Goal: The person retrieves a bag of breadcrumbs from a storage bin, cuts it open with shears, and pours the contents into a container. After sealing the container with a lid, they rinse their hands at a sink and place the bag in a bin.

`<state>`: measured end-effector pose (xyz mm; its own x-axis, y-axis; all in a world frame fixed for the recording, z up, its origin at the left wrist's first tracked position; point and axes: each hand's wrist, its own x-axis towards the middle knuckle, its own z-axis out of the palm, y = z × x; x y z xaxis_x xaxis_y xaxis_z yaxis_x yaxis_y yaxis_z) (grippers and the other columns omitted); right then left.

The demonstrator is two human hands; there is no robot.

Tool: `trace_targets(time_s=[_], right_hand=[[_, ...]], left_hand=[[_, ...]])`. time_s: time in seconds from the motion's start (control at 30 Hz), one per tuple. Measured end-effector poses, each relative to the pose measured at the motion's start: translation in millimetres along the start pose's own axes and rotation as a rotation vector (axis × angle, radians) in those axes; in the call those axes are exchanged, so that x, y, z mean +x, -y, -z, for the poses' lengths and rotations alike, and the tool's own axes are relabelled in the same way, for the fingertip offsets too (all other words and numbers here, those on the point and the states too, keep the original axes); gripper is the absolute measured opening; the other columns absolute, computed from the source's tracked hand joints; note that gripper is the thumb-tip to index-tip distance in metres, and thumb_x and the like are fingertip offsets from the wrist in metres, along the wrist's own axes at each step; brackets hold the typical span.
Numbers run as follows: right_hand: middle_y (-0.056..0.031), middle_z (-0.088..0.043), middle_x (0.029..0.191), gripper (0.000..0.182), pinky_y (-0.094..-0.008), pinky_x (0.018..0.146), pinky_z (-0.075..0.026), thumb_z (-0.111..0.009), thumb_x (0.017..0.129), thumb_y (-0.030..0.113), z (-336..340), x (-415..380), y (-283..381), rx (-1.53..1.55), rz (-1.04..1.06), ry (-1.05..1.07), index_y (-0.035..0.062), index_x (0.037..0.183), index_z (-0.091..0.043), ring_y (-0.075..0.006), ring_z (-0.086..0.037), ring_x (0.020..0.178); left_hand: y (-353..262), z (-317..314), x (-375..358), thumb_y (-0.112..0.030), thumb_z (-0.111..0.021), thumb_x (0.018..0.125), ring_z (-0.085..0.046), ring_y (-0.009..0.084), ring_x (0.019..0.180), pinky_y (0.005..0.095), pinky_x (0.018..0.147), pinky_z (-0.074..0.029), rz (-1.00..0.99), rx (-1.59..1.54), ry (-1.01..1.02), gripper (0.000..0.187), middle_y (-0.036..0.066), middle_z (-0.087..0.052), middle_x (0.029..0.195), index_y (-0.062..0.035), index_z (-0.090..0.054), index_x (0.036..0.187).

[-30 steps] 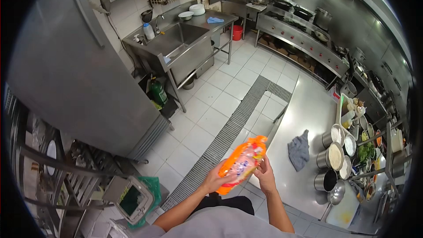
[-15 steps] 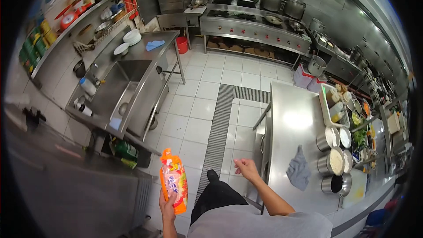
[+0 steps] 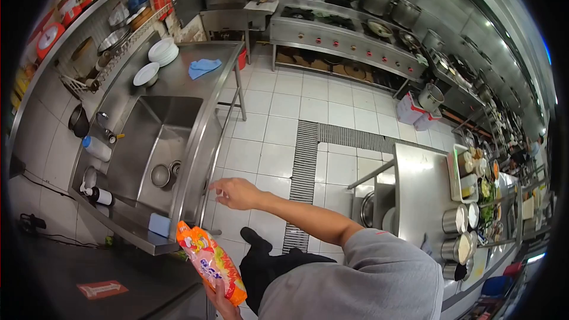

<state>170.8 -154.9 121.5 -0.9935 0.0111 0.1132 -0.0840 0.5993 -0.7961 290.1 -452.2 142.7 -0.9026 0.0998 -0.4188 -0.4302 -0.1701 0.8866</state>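
Note:
My left hand [image 3: 223, 302] is wrapped round the lower end of a bright orange printed plastic packet [image 3: 207, 259], at the bottom of the view. Its contents are pale pink and I cannot make out what they are. The packet leans, its top pointing up and left toward the sink counter's front corner. My right hand [image 3: 235, 193] reaches left across my body with nothing in it, fingers loosely apart. It hovers near the front edge of the steel sink [image 3: 137, 157]. A small metal bowl [image 3: 160, 175] rests in the basin.
Around the basin are a blue sponge [image 3: 159, 224], a pump bottle [image 3: 99, 195], stacked white plates [image 3: 163, 51] and a blue cloth [image 3: 204, 68]. A steel worktable [image 3: 418, 184] with tubs stands right. The stove [image 3: 344, 41] runs along the back. A floor drain grate [image 3: 305, 166] crosses the tiles.
My view has turned and moved closer to the sink. My right hand has swung left across my body, its fingers now spread from a loose curl. The packet stays in my left hand, more tilted.

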Motion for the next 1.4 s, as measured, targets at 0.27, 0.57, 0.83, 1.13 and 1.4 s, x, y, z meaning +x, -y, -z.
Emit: trace_targets(time_s=[0.27,0.57,0.83,1.13,1.4], right_hand=[[-0.0123,-0.071,0.094,0.036,-0.0416,0.078,-0.054,-0.068,0.083,0.021,23,153,-26,-0.213,-0.038,0.041,0.0076,0.116,-0.063,-0.0308,-0.068,0.089],[-0.011,-0.072,0.087,0.035,-0.034,0.076,-0.054,-0.074,0.083,0.021,4,354,-100,-0.038,-0.02,0.198,0.0061,0.114,-0.067,-0.0228,-0.07,0.081],[-0.0135,-0.073,0.09,0.028,-0.0365,0.079,-0.054,-0.068,0.083,0.026,-138,604,-124,0.131,0.024,0.355,0.0077,0.104,-0.072,-0.0287,-0.07,0.086],[-0.0063,-0.069,0.074,0.014,-0.028,0.041,-0.044,-0.064,0.087,0.016,-313,785,-165,0.215,-0.209,0.663,0.005,0.091,-0.072,-0.0157,-0.062,0.054],[-0.0176,-0.071,0.089,0.024,-0.0364,0.064,-0.052,-0.068,0.08,0.022,-276,768,-122,-0.09,-0.238,0.419,-0.001,0.087,-0.071,-0.0268,-0.067,0.076]], left_hand=[[-52,-7,179,-0.015,-0.061,0.09,-0.049,0.0296,0.127,0.04,0.104,-0.042,-0.057,-0.169,0.091,0.066,0.016,-0.045,0.141,-0.0004,-0.032,0.148],[-88,-11,290,-0.019,-0.058,0.095,-0.056,0.0238,0.12,0.0358,0.102,-0.045,-0.011,-0.242,-0.082,0.057,0.012,-0.052,0.134,-0.0021,-0.037,0.145],[-113,-65,311,-0.013,-0.061,0.092,-0.058,0.0192,0.11,0.0338,0.097,-0.046,-0.107,-0.335,-0.475,0.05,0.011,-0.058,0.124,0.0008,-0.044,0.136],[-121,-98,320,-0.009,-0.062,0.09,-0.059,0.0184,0.107,0.0337,0.095,-0.048,-0.042,-0.472,-0.722,0.05,0.01,-0.059,0.121,-0.0001,-0.044,0.136],[-123,-88,330,-0.01,-0.064,0.09,-0.061,0.0178,0.101,0.0324,0.09,-0.05,0.006,-0.48,-0.652,0.05,0.01,-0.061,0.118,-0.0003,-0.045,0.135]])
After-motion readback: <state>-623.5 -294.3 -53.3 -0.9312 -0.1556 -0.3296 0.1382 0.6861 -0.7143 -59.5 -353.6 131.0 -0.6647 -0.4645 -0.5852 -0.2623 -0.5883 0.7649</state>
